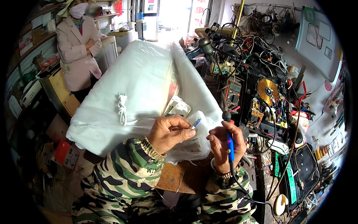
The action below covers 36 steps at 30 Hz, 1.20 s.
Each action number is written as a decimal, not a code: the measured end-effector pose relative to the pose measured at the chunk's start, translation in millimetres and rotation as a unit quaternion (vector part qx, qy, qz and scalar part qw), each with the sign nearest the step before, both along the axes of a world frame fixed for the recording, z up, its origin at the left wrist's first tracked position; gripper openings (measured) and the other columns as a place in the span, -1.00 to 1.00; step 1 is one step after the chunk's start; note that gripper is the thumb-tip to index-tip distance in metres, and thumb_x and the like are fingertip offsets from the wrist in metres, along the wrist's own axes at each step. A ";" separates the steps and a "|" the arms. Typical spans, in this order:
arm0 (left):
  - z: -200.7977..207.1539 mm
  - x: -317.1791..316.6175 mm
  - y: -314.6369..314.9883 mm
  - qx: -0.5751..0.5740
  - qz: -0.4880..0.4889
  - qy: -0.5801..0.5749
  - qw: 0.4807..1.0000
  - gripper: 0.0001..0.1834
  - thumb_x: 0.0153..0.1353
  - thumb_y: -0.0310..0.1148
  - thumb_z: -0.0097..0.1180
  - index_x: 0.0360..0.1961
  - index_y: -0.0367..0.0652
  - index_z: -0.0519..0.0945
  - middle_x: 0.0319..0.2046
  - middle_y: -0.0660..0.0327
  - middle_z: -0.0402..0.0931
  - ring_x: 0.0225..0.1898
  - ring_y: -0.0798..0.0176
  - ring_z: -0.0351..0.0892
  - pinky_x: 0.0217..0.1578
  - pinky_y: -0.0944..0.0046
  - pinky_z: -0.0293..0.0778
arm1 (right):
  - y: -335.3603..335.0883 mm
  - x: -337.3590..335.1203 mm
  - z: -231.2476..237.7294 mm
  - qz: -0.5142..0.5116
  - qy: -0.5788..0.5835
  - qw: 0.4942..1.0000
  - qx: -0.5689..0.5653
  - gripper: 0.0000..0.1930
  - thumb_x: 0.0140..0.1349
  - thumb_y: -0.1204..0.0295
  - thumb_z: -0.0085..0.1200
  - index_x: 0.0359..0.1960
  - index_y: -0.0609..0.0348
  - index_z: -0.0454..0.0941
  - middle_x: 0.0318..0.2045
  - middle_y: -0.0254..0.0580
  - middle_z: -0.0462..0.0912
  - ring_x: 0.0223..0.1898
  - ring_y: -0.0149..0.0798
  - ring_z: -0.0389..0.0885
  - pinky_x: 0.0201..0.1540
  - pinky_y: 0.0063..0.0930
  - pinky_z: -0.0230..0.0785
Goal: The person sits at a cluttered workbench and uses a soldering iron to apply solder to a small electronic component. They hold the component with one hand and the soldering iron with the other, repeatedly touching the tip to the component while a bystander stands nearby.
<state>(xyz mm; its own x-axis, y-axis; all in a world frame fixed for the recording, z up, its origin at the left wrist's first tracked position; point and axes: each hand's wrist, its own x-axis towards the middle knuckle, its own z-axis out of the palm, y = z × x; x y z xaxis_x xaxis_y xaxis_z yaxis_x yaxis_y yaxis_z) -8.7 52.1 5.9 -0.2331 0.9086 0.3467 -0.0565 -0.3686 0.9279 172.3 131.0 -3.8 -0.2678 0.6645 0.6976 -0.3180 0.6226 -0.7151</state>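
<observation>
Gripping a thin cable end with a blue wire point(197, 122), the left hand point(173, 132) is pinching thumb and forefinger together at the middle of the scene, while the right hand point(228, 145), just to its right, is holding a blue-handled tool point(230, 147) upright along its fingers. That hand's grip is clamping the handle, though its thumb is standing apart from the forefinger; a black cord is trailing from the tool's near end toward the right sleeve. Camouflage sleeves point(125, 168) are covering both forearms. Beyond the hands, a large block wrapped in translucent white plastic point(138, 71) is filling the middle and left. On it, to the left, a white plug with a bundled cord point(122, 108) is lying, and a white socket panel point(178, 106) is resting just beyond the left hand. Between the forearms, a brown wooden surface point(175, 181) is showing. To the right, a multimeter point(233, 95) is sitting amid tangled cables, near a round copper-coloured coil point(267, 90) and exposed circuitry. Far left, a person in a pale pink coat point(77, 48) is standing with folded arms.
</observation>
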 end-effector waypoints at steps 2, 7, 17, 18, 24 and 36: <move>1.2 -0.2 1.4 0.027 -0.008 0.045 0.999 -0.86 0.16 -0.49 0.33 -0.33 -0.35 0.64 -0.40 0.30 0.57 -0.40 0.53 0.49 -0.37 0.51 0.42 | -1.0 -0.2 -1.4 -0.013 -0.022 0.999 0.022 -0.48 0.05 0.67 0.31 0.07 0.30 0.41 -0.27 -0.12 0.64 -0.20 -0.34 0.65 -0.10 -0.47 0.49; 5.5 6.9 -3.0 -0.010 -0.052 0.047 0.997 -0.84 0.16 -0.47 0.34 -0.39 -0.35 0.61 -0.44 0.26 0.60 -0.36 0.50 0.57 -0.38 0.50 0.48 | -7.3 -8.0 -0.4 -0.014 -0.074 0.988 0.135 -0.31 -0.17 0.40 0.55 0.03 0.23 0.43 -0.25 -0.09 0.66 -0.23 -0.25 0.68 -0.16 -0.42 0.52; 0.4 4.6 -0.4 0.049 -0.031 0.159 0.986 -0.88 0.22 -0.46 0.27 -0.30 -0.30 0.65 -0.38 0.24 0.61 -0.33 0.50 0.55 -0.32 0.48 0.49 | -19.4 -14.4 -3.9 -0.127 -0.084 0.974 0.170 -0.63 -0.09 0.71 0.25 -0.19 0.20 0.49 -0.42 -0.13 0.62 -0.41 -0.14 0.63 -0.31 -0.42 0.44; 1.3 1.3 -2.6 0.069 0.011 0.154 0.986 -0.89 0.22 -0.46 0.27 -0.29 -0.29 0.65 -0.38 0.24 0.62 -0.34 0.50 0.56 -0.33 0.47 0.50 | -16.5 -18.0 -4.3 -0.120 -0.069 0.975 0.173 -0.62 -0.09 0.72 0.25 -0.20 0.20 0.49 -0.42 -0.14 0.62 -0.40 -0.16 0.63 -0.29 -0.41 0.44; 38.7 -54.8 -22.1 0.052 0.349 0.129 0.927 -0.87 0.19 -0.48 0.23 -0.25 -0.29 0.65 -0.38 0.19 0.66 -0.41 0.43 0.60 -0.35 0.40 0.53 | -9.0 -18.8 -5.7 -0.182 0.006 0.979 0.096 -0.57 0.01 0.81 0.18 -0.05 0.29 0.41 -0.33 -0.13 0.57 -0.34 -0.35 0.61 -0.19 -0.43 0.54; 10.1 -28.2 -8.9 -0.099 0.258 0.622 0.733 -0.64 0.10 -0.49 0.14 -0.03 -0.29 0.54 -0.10 0.01 0.57 -0.01 -0.06 0.47 0.04 0.02 0.41 | -5.4 -13.8 -6.0 -0.171 -0.020 0.976 0.137 -0.57 0.02 0.77 0.22 -0.05 0.26 0.43 -0.31 -0.17 0.61 -0.31 -0.34 0.65 -0.19 -0.48 0.52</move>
